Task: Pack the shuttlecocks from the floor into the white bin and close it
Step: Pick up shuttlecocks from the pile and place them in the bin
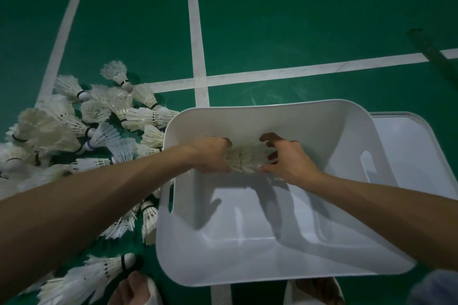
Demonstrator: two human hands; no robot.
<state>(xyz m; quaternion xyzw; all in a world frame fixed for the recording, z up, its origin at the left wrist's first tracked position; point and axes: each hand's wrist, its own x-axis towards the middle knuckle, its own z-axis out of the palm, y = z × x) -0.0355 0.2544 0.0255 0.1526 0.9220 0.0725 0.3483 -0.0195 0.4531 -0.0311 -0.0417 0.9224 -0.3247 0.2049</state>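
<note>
Head view, looking down: we see both bare hands reaching over the near rim into the white bin (285, 270), which stands open on the green court floor (272, 20). The left hand (210, 155) is curled, its fingers closed around one end of a bunch of shuttlecocks (246, 160) held above the bin's bottom. The right hand (287, 158) is partly open, fingers spread and bent, its fingertips touching the other end of the same bunch; we cannot tell whether it grips firmly or merely steadies. Below the hands the interior of the bin shows only their shadows. A slot handle (368, 164) is cut in the right wall and another shows in the left wall. The lid (421, 151) lies flat on the floor, just beside the bin's right side. The pile of loose shuttlecocks (74, 131) covers the floor to the left, reaching up to the bin's left wall and continuing toward the lower left corner. White court lines (195, 32) cross beyond the far rim, where the floor lies open.
</note>
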